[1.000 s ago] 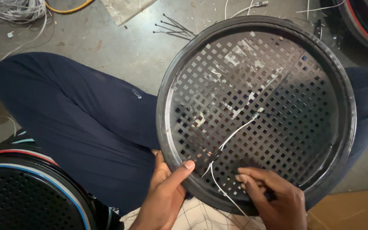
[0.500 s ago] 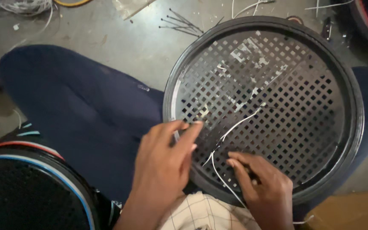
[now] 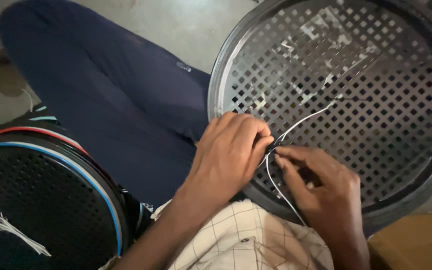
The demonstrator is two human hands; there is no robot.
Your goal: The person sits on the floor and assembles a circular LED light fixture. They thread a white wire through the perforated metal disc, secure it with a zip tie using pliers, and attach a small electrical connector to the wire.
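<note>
Left hand knuckles up, right hand alongside, fingers pinched together

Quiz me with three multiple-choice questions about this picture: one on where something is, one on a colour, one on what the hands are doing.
1. Where does the round black grille rest?
A. on the person's lap
B. on a wall
C. inside a box

2. What colour is the wire on the grille?
A. red
B. white
C. green

3. What are the hands doing?
A. lying flat, apart
B. pinching the wire, fingertips together
C. lifting the grille overhead

Answers:
1. A: the grille lies across the dark blue trousers.
2. B: the thin strand shows pale white against the black mesh.
3. B: the left hand and right hand meet at the wire over the grille's near edge.
</note>
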